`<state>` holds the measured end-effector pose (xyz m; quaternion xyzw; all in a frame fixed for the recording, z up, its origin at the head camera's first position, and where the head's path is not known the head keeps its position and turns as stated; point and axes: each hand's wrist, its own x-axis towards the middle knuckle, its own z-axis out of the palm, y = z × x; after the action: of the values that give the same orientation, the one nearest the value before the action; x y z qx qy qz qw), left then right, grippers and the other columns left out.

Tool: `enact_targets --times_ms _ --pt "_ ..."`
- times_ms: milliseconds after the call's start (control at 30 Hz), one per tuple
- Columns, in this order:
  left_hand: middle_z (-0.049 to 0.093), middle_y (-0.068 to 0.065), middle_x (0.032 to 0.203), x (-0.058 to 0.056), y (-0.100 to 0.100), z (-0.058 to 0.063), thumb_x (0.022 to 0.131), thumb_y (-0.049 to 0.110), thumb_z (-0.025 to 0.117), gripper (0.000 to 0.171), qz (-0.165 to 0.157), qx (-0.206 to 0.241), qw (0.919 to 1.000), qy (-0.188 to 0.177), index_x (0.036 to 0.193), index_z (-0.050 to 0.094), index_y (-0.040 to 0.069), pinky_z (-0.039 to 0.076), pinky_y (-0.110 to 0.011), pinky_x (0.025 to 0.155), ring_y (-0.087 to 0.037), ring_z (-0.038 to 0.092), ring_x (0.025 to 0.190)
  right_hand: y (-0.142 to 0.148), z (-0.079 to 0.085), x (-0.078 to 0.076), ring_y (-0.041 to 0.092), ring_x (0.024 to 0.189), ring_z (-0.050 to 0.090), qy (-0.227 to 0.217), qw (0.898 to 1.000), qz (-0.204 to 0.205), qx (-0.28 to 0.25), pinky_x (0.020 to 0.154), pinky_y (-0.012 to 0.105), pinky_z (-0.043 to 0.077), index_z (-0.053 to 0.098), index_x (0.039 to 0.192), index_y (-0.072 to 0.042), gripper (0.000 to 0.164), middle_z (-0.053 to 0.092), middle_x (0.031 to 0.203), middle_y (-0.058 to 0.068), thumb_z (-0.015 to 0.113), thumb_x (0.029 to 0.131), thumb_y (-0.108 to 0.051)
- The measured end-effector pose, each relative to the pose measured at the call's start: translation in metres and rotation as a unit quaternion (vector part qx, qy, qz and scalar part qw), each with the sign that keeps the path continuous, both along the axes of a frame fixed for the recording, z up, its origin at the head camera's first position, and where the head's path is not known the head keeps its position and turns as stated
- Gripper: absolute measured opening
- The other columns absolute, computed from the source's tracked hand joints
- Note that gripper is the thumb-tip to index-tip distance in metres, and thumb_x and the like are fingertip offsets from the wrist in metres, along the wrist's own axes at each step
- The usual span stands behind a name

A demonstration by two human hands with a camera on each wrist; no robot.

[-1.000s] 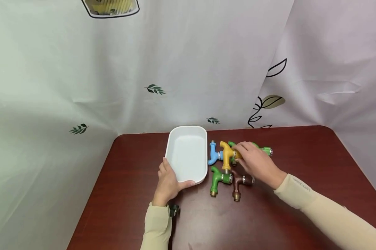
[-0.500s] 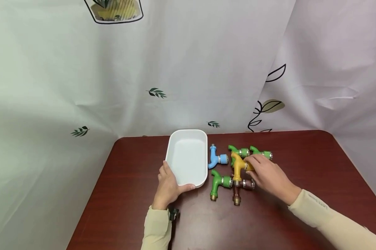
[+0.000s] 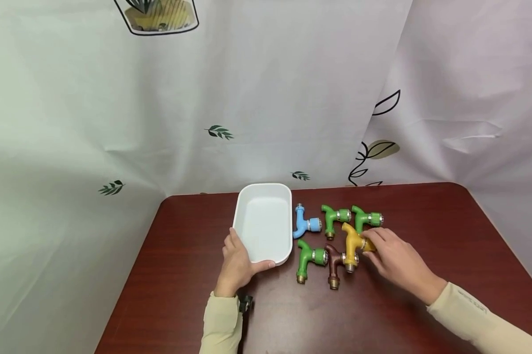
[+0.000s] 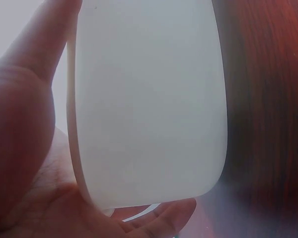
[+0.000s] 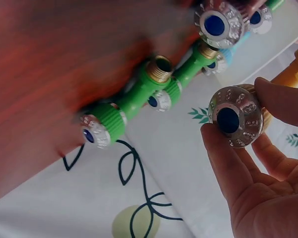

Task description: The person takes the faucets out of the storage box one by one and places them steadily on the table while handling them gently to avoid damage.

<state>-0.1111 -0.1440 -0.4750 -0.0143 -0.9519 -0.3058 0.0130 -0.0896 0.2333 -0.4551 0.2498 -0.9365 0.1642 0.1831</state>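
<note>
My left hand (image 3: 236,265) holds the near left corner of a white plastic tray (image 3: 265,221), its thumb along the near end. In the left wrist view, the fingers curl about the outer wall of the tray (image 4: 149,104). My right hand (image 3: 400,263) pinches a yellow tap (image 3: 352,243) by its handle, above the table and partly in front of a maroon tap (image 3: 334,268). In the right wrist view, thumb and fingers grip the rim of the silver knob (image 5: 237,117) with its dark blue centre; most of the yellow body is hidden.
Right of the tray lie a blue tap (image 3: 301,223) and green taps: one in front (image 3: 306,259), one behind (image 3: 330,220), one at the back right (image 3: 374,219). The dark red table (image 3: 186,255) ends at a white printed curtain (image 3: 257,98).
My right hand has carried the yellow tap rightward and toward me, from over the blue and green taps, past the maroon tap. My left hand and the tray stay put.
</note>
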Motion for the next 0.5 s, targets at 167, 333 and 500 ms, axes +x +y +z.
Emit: enact_targets --times_ms 167,333,500 --pt "0.026 -0.040 0.143 0.000 0.000 0.000 0.059 0.049 0.096 0.146 -0.002 0.000 1.0000 0.000 0.150 0.005 -0.020 0.046 -0.057 0.095 -0.057 0.038 0.117 0.004 -0.004 0.007 0.031 0.096 0.063 -0.003 1.000 -0.004 0.003 0.069 0.048 0.056 0.064 0.113 0.000 0.044 0.065 0.109 0.014 0.085 0.075 -0.007" --pt "0.026 -0.040 0.144 0.001 0.000 0.000 0.059 0.049 0.096 0.146 -0.001 0.001 1.0000 -0.001 0.150 0.005 -0.019 0.045 -0.057 0.096 -0.057 0.038 0.118 0.008 -0.009 0.012 0.030 0.096 0.063 -0.004 1.000 -0.005 0.006 0.070 0.047 0.055 0.064 0.113 -0.001 0.043 0.065 0.108 0.012 0.084 0.075 -0.006" --pt "0.026 -0.039 0.143 0.001 -0.001 0.000 0.059 0.050 0.096 0.145 -0.002 -0.001 1.0000 0.000 0.150 0.006 -0.019 0.045 -0.056 0.096 -0.057 0.038 0.118 0.012 -0.012 0.017 0.029 0.096 0.063 -0.012 1.000 -0.012 0.013 0.071 0.047 0.054 0.064 0.113 0.000 0.043 0.064 0.108 0.012 0.084 0.075 -0.004"
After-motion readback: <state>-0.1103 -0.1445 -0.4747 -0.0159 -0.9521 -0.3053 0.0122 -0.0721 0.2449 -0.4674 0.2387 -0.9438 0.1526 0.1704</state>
